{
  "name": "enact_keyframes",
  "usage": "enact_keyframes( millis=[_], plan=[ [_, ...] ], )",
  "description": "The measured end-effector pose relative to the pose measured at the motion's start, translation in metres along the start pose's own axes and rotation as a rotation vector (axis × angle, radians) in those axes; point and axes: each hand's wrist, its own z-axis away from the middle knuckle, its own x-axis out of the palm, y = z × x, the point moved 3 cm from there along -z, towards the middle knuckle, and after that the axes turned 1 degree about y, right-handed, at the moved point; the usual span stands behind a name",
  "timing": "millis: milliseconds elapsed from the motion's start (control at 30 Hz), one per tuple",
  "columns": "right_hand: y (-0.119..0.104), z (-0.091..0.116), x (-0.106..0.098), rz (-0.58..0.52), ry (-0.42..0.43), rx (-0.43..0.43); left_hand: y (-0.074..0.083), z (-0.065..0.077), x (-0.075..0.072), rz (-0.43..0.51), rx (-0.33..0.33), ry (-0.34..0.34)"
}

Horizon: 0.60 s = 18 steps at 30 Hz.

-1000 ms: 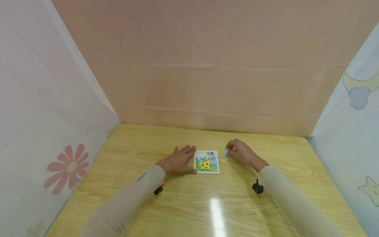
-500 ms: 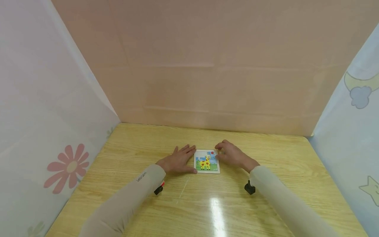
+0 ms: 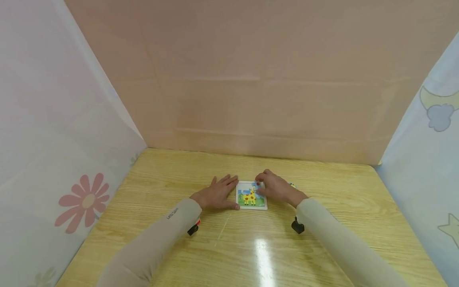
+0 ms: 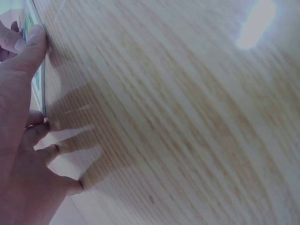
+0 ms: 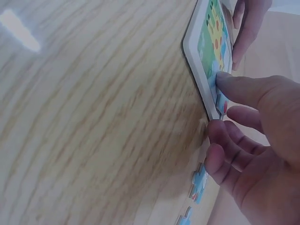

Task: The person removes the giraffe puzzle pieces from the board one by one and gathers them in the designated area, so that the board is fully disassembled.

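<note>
- The giraffe puzzle (image 3: 249,199) lies flat on the wooden tabletop (image 3: 172,255), between the two hands. It shows a yellow giraffe with red spots on green grass, and some blue sky too.
- A white frame (image 5: 200,79) goes all around the puzzle. Inside it, near the far left corner, there is a pale patch next to the blue.
- The left hand (image 3: 216,196) is open, with its fingers spread. Its thumb touches the near left corner of the frame, and a fingertip is right by the far left corner.
- The right hand (image 3: 275,187) has bent fingers. Its thumb and pointer finger pinch a blue piece (image 5: 220,100) over the far right part of the puzzle, and a red dot shows right there (the thumb covers some of it, so its whole shape is hard to see).
- Two loose pieces (image 5: 199,183) sit on the tabletop beside the right hand, outside the frame. They are mostly blue, and the nearer one has a bit of red.
- Both arms wear long, light sleeves (image 3: 157,235), and the left one has small dark letters on it. A little black gadget (image 3: 297,226) hangs under the right cuff.
- A big tan sheet (image 3: 229,79) stands behind the tabletop. The left cloth has a pink flower (image 3: 85,202), and the right cloth has a moon (image 3: 439,97) and a star (image 3: 450,228).
</note>
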Motion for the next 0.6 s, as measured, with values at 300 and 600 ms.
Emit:
enact_keyframes(
  millis=[300, 600],
  plan=[
    [-0.0033, -0.0017, -0.003, -0.033, -0.01, 0.018, -0.0006, 0.0001, -0.0006, -0.006, 0.009, 0.003],
    [0.0015, -0.0046, 0.0004, -0.087, 0.033, 0.028, -0.0008, 0.0004, 0.0002, -0.005, 0.01, -0.001]
  ],
)
